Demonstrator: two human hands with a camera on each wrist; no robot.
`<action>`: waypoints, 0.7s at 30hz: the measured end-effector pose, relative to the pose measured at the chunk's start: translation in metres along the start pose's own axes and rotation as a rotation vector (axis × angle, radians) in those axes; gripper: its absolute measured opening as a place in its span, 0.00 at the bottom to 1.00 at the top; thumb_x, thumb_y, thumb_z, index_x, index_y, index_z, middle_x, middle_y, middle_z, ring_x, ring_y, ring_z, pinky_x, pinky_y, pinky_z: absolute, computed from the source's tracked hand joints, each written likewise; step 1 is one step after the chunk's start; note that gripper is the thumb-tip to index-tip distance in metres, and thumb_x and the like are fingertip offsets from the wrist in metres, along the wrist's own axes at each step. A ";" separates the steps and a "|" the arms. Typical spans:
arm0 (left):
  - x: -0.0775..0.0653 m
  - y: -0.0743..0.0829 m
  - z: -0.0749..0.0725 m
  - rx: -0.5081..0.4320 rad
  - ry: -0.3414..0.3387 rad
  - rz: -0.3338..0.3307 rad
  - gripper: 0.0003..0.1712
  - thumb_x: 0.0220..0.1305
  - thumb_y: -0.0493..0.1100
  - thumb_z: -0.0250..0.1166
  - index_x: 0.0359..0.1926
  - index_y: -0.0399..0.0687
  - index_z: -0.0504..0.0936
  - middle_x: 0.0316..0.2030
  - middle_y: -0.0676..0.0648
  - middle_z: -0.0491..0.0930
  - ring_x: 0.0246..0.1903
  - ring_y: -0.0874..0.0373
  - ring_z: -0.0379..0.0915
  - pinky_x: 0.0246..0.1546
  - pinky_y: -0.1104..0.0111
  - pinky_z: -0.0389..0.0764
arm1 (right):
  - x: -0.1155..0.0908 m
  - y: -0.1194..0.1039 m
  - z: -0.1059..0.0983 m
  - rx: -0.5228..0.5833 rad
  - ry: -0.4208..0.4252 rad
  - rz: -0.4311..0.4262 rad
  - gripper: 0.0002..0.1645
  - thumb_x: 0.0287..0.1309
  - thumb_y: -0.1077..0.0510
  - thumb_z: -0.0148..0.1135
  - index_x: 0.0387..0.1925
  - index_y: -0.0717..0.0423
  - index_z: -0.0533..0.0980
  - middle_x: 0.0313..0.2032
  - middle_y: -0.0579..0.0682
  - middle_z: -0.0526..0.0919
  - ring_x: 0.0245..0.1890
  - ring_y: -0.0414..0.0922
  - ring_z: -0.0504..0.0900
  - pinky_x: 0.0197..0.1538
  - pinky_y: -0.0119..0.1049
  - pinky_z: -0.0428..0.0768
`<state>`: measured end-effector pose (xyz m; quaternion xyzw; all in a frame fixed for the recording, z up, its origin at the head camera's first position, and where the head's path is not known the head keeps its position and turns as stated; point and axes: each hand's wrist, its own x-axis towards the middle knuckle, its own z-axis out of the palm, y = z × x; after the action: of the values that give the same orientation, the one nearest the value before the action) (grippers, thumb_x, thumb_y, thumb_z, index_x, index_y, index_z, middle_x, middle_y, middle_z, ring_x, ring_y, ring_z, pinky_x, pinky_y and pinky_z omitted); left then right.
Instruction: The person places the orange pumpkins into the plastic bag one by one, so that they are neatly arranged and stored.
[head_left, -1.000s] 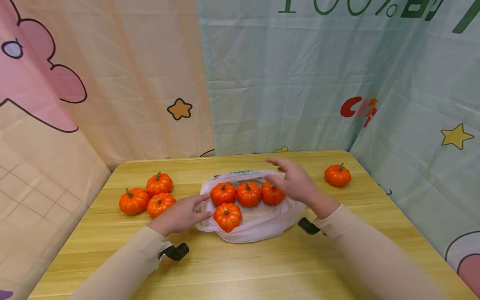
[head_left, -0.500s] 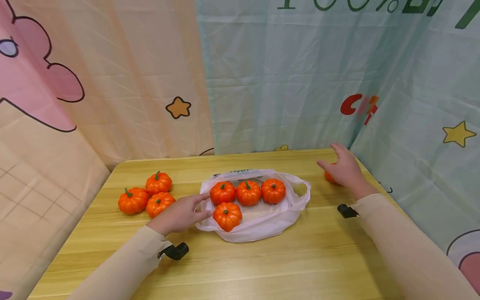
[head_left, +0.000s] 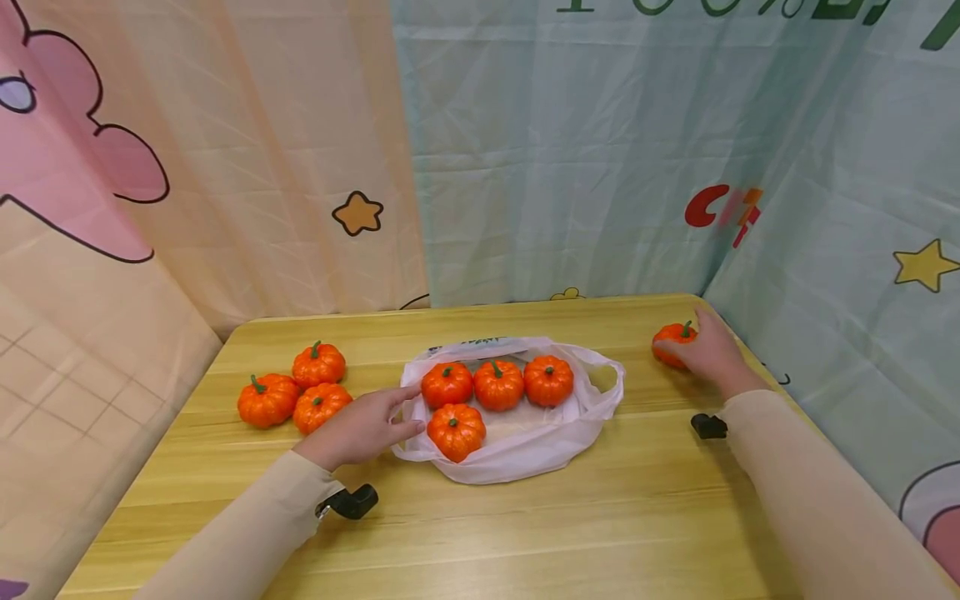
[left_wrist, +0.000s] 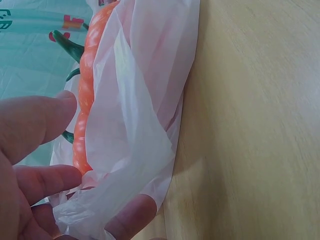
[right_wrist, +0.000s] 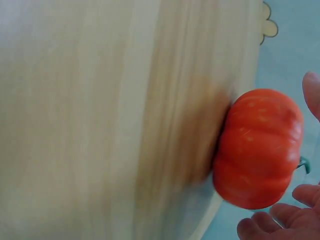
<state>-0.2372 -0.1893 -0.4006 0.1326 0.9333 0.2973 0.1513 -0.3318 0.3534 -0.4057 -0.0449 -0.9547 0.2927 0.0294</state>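
Orange, one pumpkin (right_wrist: 259,150) sits far right on the tabletop (head_left: 525,542). I have my right hand (head_left: 708,352) around it, fingers spread, probably to grab it; next, squeeze. I can't tell if my left hand (head_left: 360,429) grips the bag (head_left: 517,460).

Left arm (head_left: 243,525): came in from the lower left, angled up and inward
Left hand (head_left: 363,429): pretty chill tbh, fingers loose, clear gap between thumb (left_wrist: 47,117) and index finger (left_wrist: 50,179)
Right arm (head_left: 817,492): came in from the lower right, slanting up and leftward
Right hand (head_left: 712,354): way out front, farther than the left one, thumb and fingers (right_wrist: 285,215) spread apart
Sleeves (head_left: 273,496): long and beige, both arms
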 end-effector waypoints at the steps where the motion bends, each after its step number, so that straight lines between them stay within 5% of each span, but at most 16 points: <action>1: 0.000 0.000 0.000 0.001 0.001 0.004 0.43 0.70 0.60 0.70 0.80 0.56 0.67 0.23 0.52 0.65 0.15 0.58 0.60 0.20 0.69 0.68 | 0.000 0.002 0.000 0.005 -0.013 0.012 0.70 0.65 0.36 0.69 0.81 0.74 0.38 0.78 0.79 0.48 0.74 0.76 0.55 0.76 0.71 0.57; 8: 0.000 0.001 0.000 0.003 0.005 0.013 0.42 0.70 0.60 0.69 0.79 0.55 0.68 0.23 0.52 0.65 0.14 0.59 0.61 0.19 0.68 0.70 | 0.001 0.014 0.003 -0.021 -0.096 0.063 0.67 0.69 0.35 0.63 0.79 0.78 0.40 0.75 0.82 0.52 0.70 0.75 0.60 0.75 0.69 0.59; 21: 0.000 0.001 0.000 0.020 0.008 0.014 0.43 0.70 0.61 0.69 0.80 0.54 0.67 0.24 0.52 0.66 0.15 0.59 0.61 0.21 0.67 0.71 | 0.005 0.018 0.006 -0.015 -0.110 0.098 0.64 0.68 0.37 0.63 0.78 0.79 0.44 0.74 0.82 0.53 0.69 0.75 0.60 0.76 0.68 0.59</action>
<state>-0.2365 -0.1885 -0.4001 0.1394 0.9359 0.2894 0.1442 -0.3366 0.3651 -0.4208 -0.0754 -0.9537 0.2889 -0.0377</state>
